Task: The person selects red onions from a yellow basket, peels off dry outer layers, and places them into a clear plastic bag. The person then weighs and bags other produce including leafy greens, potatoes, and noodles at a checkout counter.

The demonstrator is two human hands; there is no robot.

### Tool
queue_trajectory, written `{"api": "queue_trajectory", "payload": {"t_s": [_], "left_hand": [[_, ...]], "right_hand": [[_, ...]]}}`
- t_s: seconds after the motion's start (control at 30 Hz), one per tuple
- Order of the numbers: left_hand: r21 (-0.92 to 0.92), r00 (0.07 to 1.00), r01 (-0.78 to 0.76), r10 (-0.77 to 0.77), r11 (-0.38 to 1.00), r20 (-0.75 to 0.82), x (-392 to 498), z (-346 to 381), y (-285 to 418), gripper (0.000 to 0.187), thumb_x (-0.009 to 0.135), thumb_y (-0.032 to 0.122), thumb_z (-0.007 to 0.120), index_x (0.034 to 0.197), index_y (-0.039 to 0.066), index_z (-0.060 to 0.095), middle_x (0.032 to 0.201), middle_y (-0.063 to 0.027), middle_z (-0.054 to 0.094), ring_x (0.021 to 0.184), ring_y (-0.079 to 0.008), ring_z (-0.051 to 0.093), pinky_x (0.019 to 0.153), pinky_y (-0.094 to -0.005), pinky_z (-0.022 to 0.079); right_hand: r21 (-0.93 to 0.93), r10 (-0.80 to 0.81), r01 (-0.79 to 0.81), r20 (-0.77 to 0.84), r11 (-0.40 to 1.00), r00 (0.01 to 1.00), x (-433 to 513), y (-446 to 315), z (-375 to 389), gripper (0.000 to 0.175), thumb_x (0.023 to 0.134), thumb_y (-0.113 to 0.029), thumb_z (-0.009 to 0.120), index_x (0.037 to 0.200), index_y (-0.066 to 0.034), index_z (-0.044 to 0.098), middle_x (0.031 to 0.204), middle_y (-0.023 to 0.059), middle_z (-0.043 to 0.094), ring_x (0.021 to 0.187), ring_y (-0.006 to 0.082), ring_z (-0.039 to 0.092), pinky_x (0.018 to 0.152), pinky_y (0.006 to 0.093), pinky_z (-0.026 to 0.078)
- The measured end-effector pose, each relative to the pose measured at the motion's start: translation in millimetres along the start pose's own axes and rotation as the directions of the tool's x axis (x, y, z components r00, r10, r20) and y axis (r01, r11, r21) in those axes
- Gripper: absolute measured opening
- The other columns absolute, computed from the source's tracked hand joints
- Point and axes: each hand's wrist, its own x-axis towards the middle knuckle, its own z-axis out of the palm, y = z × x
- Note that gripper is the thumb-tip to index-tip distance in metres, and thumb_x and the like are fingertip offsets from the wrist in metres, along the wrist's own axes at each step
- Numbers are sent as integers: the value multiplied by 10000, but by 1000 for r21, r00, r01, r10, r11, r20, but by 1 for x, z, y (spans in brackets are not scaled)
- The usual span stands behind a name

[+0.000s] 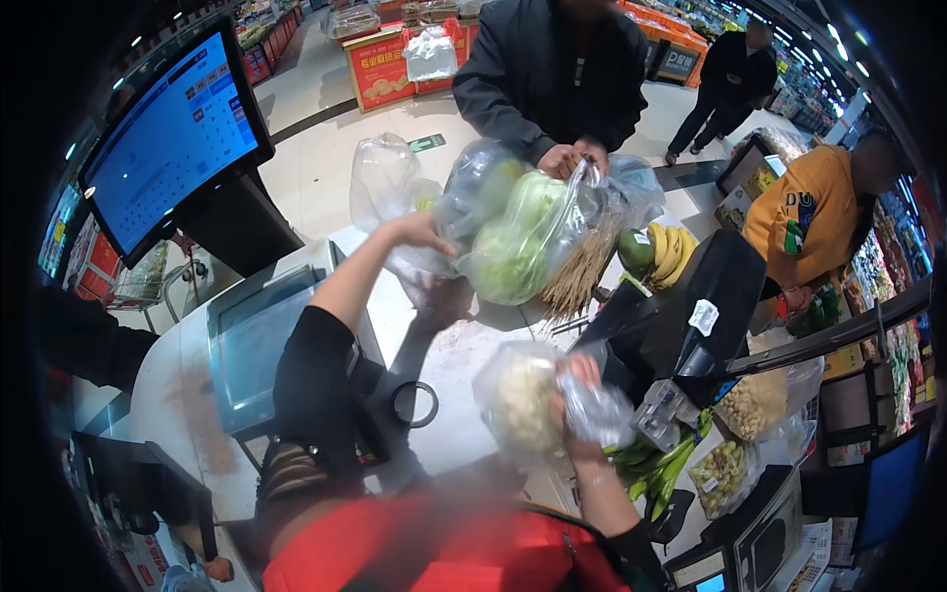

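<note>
My right hand (577, 396) grips the gathered neck of a clear plastic bag of pale cauliflower (521, 403), blurred above the white counter (459, 355). My left hand (425, 233) reaches to the edge of a clear bag of pale green vegetables (514, 251). Some of its fingers are hidden, so I cannot tell whether they hold the plastic. Across the counter, another person's hands (573, 157) hold the top of a plastic bag. Beside the green vegetables lies a bundle of thin brown stalks (584, 270).
A touchscreen monitor (181, 140) stands at the left, above a flat glass-topped unit (266, 340). Bananas (672, 255) lie beside a black device (677, 311). Green peppers (666, 473) and bagged grapes (718, 481) are at the right. A black ring (416, 405) rests on the counter.
</note>
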Motion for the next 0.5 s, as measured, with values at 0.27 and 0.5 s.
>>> {"api": "queue_trajectory", "payload": {"t_s": [0.27, 0.5], "left_hand": [[-69, 692, -363, 219, 929, -688, -94, 2, 42, 130, 872, 97, 545, 866, -5, 625, 799, -104, 639, 744, -197, 600, 698, -304, 464], [-161, 284, -917, 315, 364, -905, -202, -103, 113, 239, 951, 243, 502, 916, 27, 599, 773, -39, 567, 645, -107, 519, 584, -237, 411]], "right_hand": [[-92, 111, -88, 277, 992, 955, 90, -16, 53, 389, 769, -328, 682, 953, -20, 532, 936, 163, 531, 906, 334, 509, 767, 433, 410], [498, 71, -9, -107, 867, 992, 100, -72, -1, 591, 682, -150, 762, 1178, 20, 490, 1190, 170, 490, 1139, 313, 444, 982, 406, 348]]}}
